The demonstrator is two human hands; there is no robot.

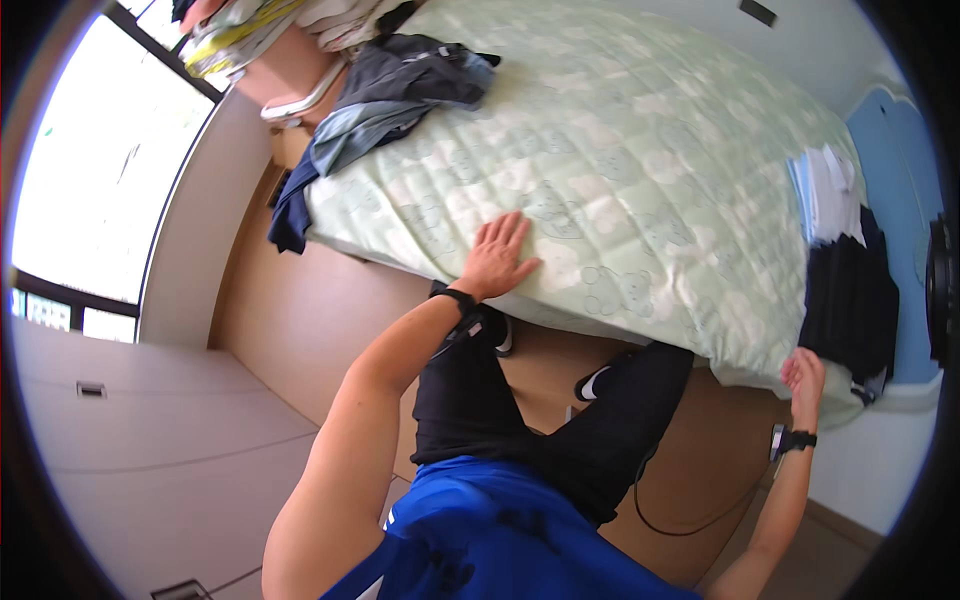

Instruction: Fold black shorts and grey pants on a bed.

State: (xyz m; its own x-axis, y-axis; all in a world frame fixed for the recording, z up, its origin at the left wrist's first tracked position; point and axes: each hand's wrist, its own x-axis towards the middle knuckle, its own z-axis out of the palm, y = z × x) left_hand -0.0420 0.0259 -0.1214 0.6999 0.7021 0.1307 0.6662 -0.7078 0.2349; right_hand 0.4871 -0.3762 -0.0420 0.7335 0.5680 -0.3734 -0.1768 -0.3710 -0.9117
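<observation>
A pale green quilted bed cover with a bear pattern [615, 187] lies over the mattress before me. My left hand [499, 259] rests flat near its front edge, fingers spread, holding nothing. At the right front corner, my right hand [805, 375] is at the cover's edge with its fingers curled; whether cloth is pinched between them is hard to tell. The cover is bunched beside that hand. Near the headboard, a stack of folded black clothes [847, 300] lies just beyond my right hand, with folded white and light blue clothes [829, 191] behind it.
Dark and blue-grey clothes [412, 82] are heaped at the bed's far left corner, a navy piece hanging over the edge. Behind stands a pink container [281, 71] topped with fabrics. A blue headboard [900, 225] is at right. A dark cable [675, 532] curves near my leg.
</observation>
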